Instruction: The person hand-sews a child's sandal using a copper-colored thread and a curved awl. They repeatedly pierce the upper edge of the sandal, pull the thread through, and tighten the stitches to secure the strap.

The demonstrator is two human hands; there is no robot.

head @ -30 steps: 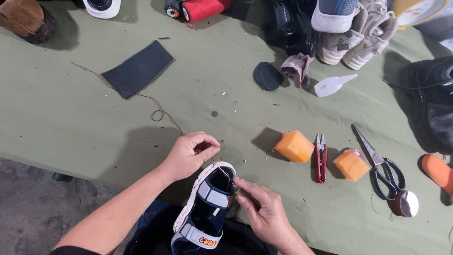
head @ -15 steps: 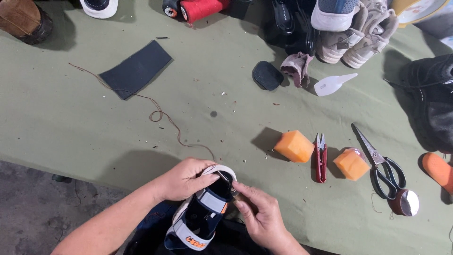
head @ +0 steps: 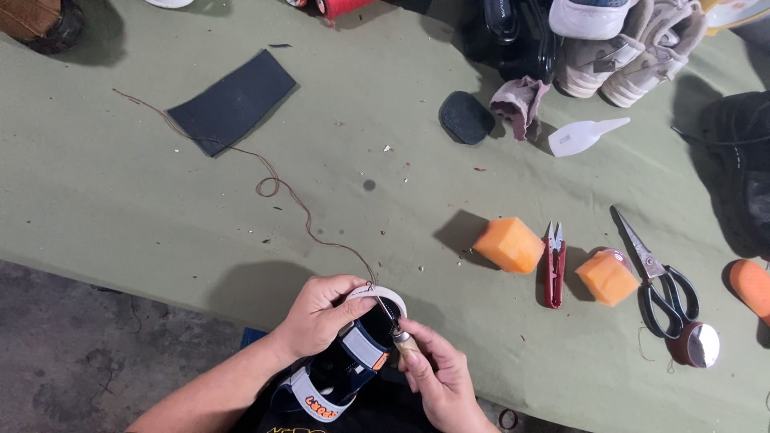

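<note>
At the near edge of the green bench (head: 120,208), the left hand (head: 321,314) grips a navy sandal (head: 345,373) while the right hand (head: 437,381) pinches a stitching awl (head: 399,333) poked into it; brown thread (head: 273,186) trails away beyond the left hand, scissors (head: 662,281) well off past the right.

My tabletop (head: 120,216) is covered in olive-green cloth, flecked with small scraps. Below its near edge I see grey concrete floor (head: 72,353), dusty and cracked. Objects cast soft shadows leftward.
</note>
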